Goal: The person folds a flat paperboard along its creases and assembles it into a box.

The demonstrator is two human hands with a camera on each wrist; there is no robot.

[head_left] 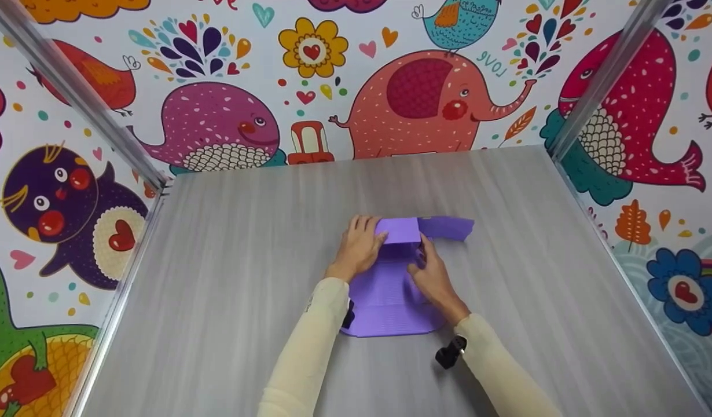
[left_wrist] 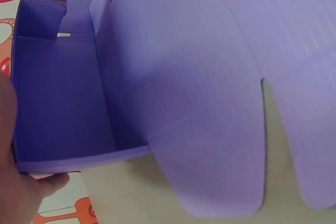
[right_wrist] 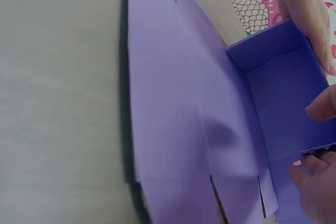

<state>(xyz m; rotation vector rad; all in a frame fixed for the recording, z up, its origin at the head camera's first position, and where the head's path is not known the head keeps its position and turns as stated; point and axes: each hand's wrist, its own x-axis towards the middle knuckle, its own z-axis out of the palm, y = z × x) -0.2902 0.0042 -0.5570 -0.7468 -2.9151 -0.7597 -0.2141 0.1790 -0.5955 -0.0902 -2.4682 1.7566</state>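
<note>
A partly folded purple cardboard box lies on the table, its far end raised into a shallow tray with standing walls. My left hand grips the left end of that raised part, thumb toward the front and fingers at the far side. At the right end, my right hand pinches the end wall; in the right wrist view its thumb is inside and its fingers outside. A loose side flap sticks out to the right. Slotted panels spread flat toward me.
The grey wood-grain table has metal frame posts at its far corners. Walls printed with cartoon animals, such as an elephant, enclose the back and sides. A black wrist device is by my right sleeve.
</note>
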